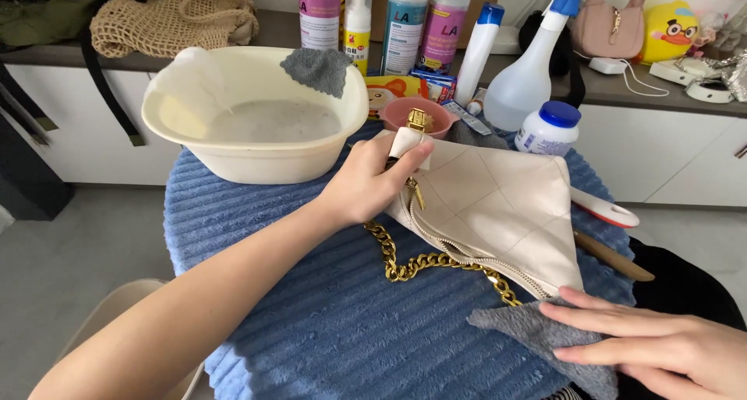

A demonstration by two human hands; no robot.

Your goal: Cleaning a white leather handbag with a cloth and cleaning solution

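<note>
Cream quilted handbag [498, 205]: lay on blue-covered table [311, 322], just before the basin [257, 112]. Left hand [369, 184] gripped its strap end; right hand [661, 345] pressed flat on grey cloth [537, 334], grasping nothing. Risk: an elbow nudging the basin could likely slop water onto the handbag.

basin [233, 155]: cream plastic, cloudy water inside, sitting on the blue ribbed cover [327, 330]
rag on rim [317, 67]: small grey one, draped over the basin's back edge
pink bowl [405, 112]: just behind the blue cover's far edge, right of the basin
spray bottle [529, 73]: clear white with blue trigger, up on the counter [661, 96]
little jar [548, 129]: white, blue lid, right beside the spray bottle
tall bottles [405, 22]: four foam and pump ones in a row at the back, pink and teal labels
slim bottle [476, 54]: white with blue cap, leaning
mesh bag [171, 19]: tan netting, far left on the counter
pink purse [611, 26]: back right, next to a yellow duck toy [669, 30]
brush handle [611, 212]: white and red, poking out on the right
</note>
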